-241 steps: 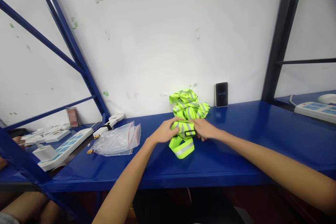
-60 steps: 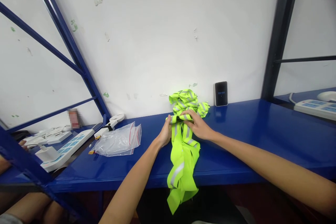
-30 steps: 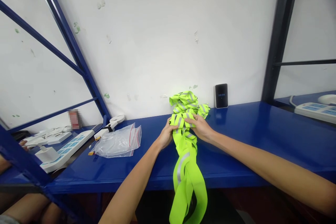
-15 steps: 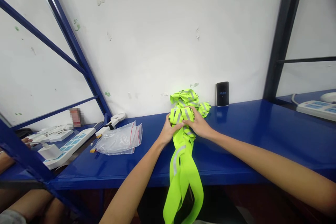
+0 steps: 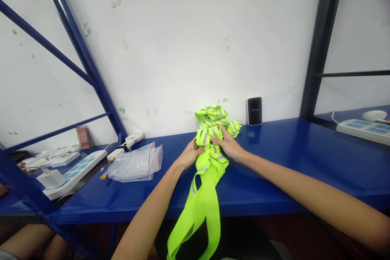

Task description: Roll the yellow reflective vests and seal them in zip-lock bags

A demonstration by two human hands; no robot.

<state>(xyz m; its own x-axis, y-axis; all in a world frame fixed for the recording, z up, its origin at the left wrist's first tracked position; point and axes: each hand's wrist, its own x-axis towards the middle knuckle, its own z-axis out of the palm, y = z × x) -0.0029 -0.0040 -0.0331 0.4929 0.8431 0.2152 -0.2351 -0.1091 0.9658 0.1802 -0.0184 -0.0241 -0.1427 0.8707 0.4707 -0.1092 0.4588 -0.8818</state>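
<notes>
A neon-yellow reflective strap point(image 5: 210, 209) with grey stripes lies bunched on the blue table, its long loops hanging over the front edge. My left hand point(image 5: 190, 155) grips the gathered folds from the left, thumb on the near side. From the right, my right hand point(image 5: 228, 143) closes on the same bundle, thumb across the front and fingers behind. Behind both hands, more of the strap is heaped up toward the wall. The fingertips of both hands are partly hidden by the folds.
Clear zip bags point(image 5: 134, 164) lie left on the blue table point(image 5: 283, 162), beside a white handheld fan point(image 5: 131, 140). A small device with a lit clock point(image 5: 254, 111) leans on the wall. Power strips point(image 5: 76, 174) lie at both sides. Another person's legs show at lower left.
The hanging loops have swung to the left. My thumbs have moved apart on the bundle, and my left hand sits slightly further left. The view has shifted a little.
</notes>
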